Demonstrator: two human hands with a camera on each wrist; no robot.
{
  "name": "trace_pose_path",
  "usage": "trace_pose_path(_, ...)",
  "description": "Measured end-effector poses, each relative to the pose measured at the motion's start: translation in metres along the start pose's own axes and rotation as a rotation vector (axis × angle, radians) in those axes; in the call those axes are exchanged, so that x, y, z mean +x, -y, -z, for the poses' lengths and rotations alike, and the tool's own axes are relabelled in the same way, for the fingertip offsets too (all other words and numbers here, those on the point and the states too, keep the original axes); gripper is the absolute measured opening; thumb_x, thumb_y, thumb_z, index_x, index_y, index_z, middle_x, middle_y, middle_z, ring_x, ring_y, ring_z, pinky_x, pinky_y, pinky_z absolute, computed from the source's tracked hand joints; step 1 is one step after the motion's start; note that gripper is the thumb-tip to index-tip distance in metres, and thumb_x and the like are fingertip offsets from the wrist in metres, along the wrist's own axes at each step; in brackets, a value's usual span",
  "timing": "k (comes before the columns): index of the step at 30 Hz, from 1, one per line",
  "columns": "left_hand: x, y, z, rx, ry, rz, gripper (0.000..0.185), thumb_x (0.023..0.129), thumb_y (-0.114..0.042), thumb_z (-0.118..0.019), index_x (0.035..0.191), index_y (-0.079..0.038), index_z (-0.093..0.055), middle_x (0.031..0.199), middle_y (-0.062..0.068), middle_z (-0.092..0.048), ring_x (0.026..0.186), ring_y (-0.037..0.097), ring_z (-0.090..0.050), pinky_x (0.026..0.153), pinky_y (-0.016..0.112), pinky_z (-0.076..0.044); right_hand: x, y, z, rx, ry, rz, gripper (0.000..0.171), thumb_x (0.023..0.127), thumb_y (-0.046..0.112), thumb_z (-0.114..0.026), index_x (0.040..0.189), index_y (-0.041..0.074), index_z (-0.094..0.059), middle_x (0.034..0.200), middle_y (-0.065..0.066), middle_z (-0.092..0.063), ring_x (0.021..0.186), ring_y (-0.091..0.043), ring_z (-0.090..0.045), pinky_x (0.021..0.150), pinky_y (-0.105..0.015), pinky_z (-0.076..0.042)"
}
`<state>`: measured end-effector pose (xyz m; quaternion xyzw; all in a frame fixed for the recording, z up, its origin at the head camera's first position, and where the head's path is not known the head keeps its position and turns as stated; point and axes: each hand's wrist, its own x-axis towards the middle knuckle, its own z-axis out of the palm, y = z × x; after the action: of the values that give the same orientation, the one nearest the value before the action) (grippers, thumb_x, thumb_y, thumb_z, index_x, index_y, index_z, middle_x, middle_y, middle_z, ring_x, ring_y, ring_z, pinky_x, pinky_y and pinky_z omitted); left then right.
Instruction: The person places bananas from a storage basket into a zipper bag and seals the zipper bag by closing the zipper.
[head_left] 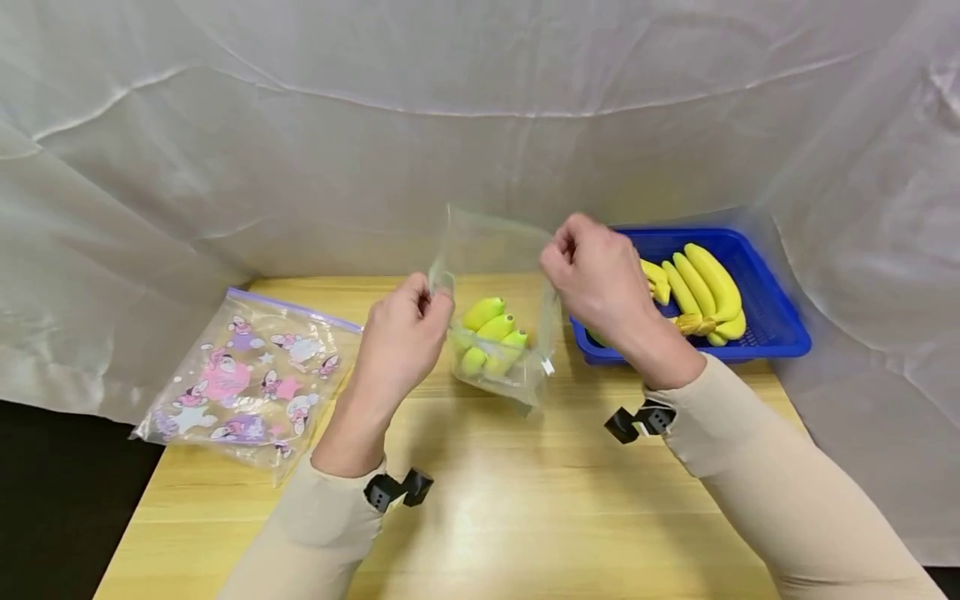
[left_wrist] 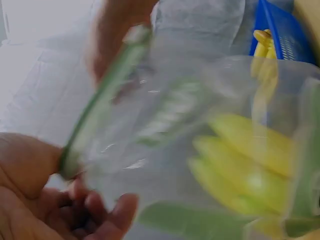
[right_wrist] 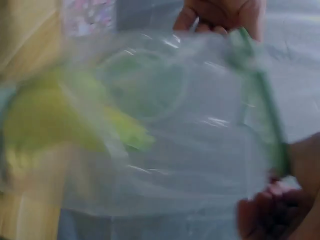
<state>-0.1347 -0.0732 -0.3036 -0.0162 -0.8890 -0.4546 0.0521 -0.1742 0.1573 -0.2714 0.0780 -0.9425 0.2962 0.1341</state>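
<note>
Head view, left to right: a cartoon-printed zip bag (head_left: 251, 379) lies flat on the wooden surface (head_left: 480, 517). Near it, the left hand (head_left: 401, 333) pinches one top corner of a clear zip bag (head_left: 498, 292), its grip clenched on the green seal strip (left_wrist: 100, 107). Small bananas (head_left: 491, 337) sit in the bag's bottom, which rests on the surface. The right hand (head_left: 600, 275) pinches the opposite corner. Just beyond, a blue basket (head_left: 780, 321) holds a banana bunch (head_left: 701, 292).
</note>
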Motion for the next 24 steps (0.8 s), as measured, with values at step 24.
trace_pose_path(24, 0.029, -0.008, 0.017, -0.029, -0.028, -0.020, 0.029, 0.108, -0.034, -0.050, 0.094, -0.009, -0.058, 0.084, 0.008, -0.063, 0.076, 0.021, -0.075, 0.060, 0.036, -0.057, 0.019, 0.003, 0.004, -0.059, -0.118, 0.062, 0.016, 0.096, 0.015, -0.048, 0.087, 0.007, -0.057, 0.082, -0.011, -0.061, 0.073, -0.032, -0.058, 0.069, -0.045, -0.047)
